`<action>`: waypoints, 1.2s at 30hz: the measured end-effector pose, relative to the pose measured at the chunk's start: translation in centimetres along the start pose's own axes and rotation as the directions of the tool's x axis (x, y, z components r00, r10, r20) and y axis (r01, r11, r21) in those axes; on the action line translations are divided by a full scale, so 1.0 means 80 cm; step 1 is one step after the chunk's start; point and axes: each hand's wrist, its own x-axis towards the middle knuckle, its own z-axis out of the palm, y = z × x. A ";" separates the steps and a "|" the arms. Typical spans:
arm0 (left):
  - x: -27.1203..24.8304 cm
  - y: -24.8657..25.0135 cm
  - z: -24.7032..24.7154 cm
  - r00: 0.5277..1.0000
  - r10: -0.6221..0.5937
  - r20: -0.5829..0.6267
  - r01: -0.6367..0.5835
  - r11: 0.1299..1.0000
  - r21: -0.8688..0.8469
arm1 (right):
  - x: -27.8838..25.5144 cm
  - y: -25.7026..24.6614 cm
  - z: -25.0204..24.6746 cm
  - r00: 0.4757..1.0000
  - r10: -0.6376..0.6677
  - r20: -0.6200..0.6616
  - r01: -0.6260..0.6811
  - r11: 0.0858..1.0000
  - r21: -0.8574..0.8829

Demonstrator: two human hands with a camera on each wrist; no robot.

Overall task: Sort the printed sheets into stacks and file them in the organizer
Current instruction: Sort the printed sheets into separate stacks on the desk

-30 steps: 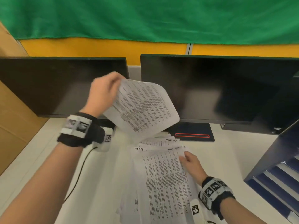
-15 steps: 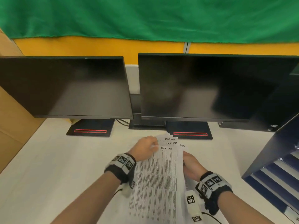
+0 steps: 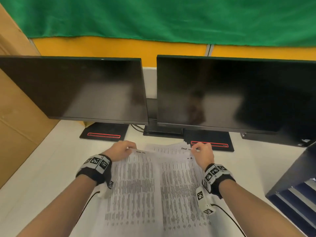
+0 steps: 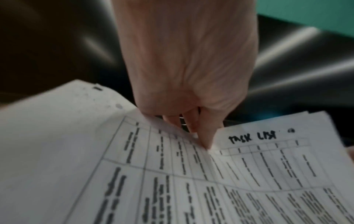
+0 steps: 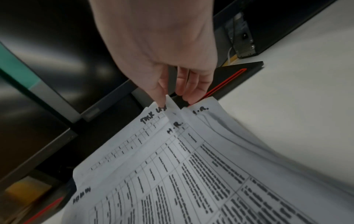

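Sheets (image 3: 153,185) between both pinching hands

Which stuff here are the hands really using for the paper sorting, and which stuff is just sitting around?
For the job:
left hand, pinching a sheet
right hand, pinching a sheet
printed sheets
organizer

Just sitting around:
two monitors
cardboard box
green cloth

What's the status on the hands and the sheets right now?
Left hand pinches top edge of left sheet. Right hand pinches a corner in the right sheets. Organizer at right, nothing filed in view. Path open.
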 end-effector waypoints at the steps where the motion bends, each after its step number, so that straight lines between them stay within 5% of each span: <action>1: -0.002 -0.014 -0.007 0.999 -0.042 0.010 0.042 0.997 0.063 | 0.001 0.001 0.002 1.000 -0.017 0.006 0.018 1.000 -0.021; 10: 0.014 -0.071 -0.005 0.927 -0.364 -0.088 0.366 0.832 0.417 | -0.004 0.001 -0.001 0.995 -0.097 0.013 0.098 0.993 -0.060; 12: 0.029 -0.041 0.009 0.949 -0.218 -0.230 0.287 0.899 0.332 | -0.005 0.002 -0.004 0.990 -0.141 0.006 0.141 0.989 -0.034; 14: 0.041 0.021 0.032 0.936 0.032 -0.350 0.055 0.970 0.236 | -0.009 0.004 -0.005 0.983 -0.181 0.022 0.182 0.983 -0.021; 16: 0.052 0.089 0.062 0.912 0.230 -0.339 -0.150 0.958 0.245 | -0.015 0.006 -0.003 0.977 -0.207 0.047 0.209 0.978 -0.028; 18: 0.064 0.130 0.091 0.919 0.306 -0.249 -0.230 0.928 0.292 | -0.021 0.007 -0.003 0.977 -0.211 0.040 0.212 0.977 -0.022; 22: 0.087 0.137 0.111 0.944 0.235 -0.232 -0.175 0.952 0.250 | -0.046 -0.003 -0.006 0.962 -0.271 -0.035 0.270 0.962 -0.030; 26: 0.095 0.133 0.109 0.964 0.161 -0.210 -0.156 0.987 0.041 | -0.070 -0.008 0.010 0.843 -0.482 0.239 0.538 0.746 -0.393; 31: 0.094 0.127 0.110 0.969 0.126 -0.214 -0.134 0.991 -0.023 | -0.061 -0.014 0.024 0.905 -0.352 0.239 0.422 0.680 -0.599; 36: 0.091 0.124 0.107 0.959 0.051 -0.278 -0.092 0.986 -0.137 | -0.079 -0.002 0.023 0.894 -0.377 0.240 0.441 0.656 -0.612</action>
